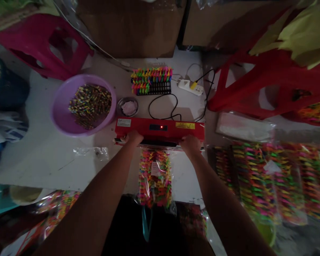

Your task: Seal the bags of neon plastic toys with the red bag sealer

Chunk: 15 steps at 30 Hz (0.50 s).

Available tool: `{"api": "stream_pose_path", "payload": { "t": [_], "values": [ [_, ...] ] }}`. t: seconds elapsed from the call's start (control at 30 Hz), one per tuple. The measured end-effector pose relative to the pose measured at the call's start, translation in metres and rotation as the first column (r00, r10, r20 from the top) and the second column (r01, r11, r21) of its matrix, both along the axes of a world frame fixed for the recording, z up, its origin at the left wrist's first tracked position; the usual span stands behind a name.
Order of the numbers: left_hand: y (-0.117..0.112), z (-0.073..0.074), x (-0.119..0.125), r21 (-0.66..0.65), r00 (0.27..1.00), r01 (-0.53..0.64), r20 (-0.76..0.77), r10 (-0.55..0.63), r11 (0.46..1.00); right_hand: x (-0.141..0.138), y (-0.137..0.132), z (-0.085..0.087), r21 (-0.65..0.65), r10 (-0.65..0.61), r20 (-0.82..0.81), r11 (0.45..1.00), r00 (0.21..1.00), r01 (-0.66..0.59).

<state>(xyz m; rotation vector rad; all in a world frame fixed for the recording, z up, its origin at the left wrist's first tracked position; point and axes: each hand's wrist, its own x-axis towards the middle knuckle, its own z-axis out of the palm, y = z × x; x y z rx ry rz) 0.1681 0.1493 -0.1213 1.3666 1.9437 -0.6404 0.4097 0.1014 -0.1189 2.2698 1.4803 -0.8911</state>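
Note:
A red bag sealer (141,126) with a lit red light lies across the table. My left hand (133,137) is closed around the left part of its dark front bar. Toward the bar's right end, my right hand (190,144) grips it too, fingers curled over the edge. Between my arms, a clear plastic bag (156,177) of brightly coloured small plastic pieces, with a white paper label (156,168) inside, hangs toward me. Its top edge meets the sealer's front, and whether it is clamped there is hidden under the bar.
On the left stands a purple basin (58,117) of small shiny pieces, beside a metal bowl (127,107). Behind the sealer are a black rack (160,88) with coloured pieces and a power strip (190,87). Filled bags (261,181) lie right, below a red stool (234,85).

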Motion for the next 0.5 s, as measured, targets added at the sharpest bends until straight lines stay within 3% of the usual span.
{"api": "stream_pose_path", "payload": {
  "t": [0.1, 0.23, 0.37, 0.5],
  "values": [
    [-0.01, 0.02, -0.015, 0.01, 0.987, 0.067, 0.143, -0.067, 0.998, 0.019, -0.009, 0.007, 0.174, -0.09, 0.028, 0.981, 0.996, 0.084],
    [-0.026, 0.035, -0.027, 0.105, 0.937, 0.194, 0.275, -0.216, 0.975, 0.04, -0.02, 0.003, 0.395, -0.241, -0.069, 0.885, 0.968, 0.248],
    [-0.026, 0.029, -0.011, 0.071, 0.98, 0.134, 0.141, -0.143, 0.988, 0.046, -0.022, -0.001, 0.421, -0.221, -0.322, 0.838, 0.921, 0.348],
    [-0.015, 0.011, 0.016, 0.073, 0.997, -0.023, 0.078, 0.017, 0.997, 0.046, -0.018, 0.003, 0.342, -0.146, -0.339, 0.901, 0.929, 0.266]
  ]
}}
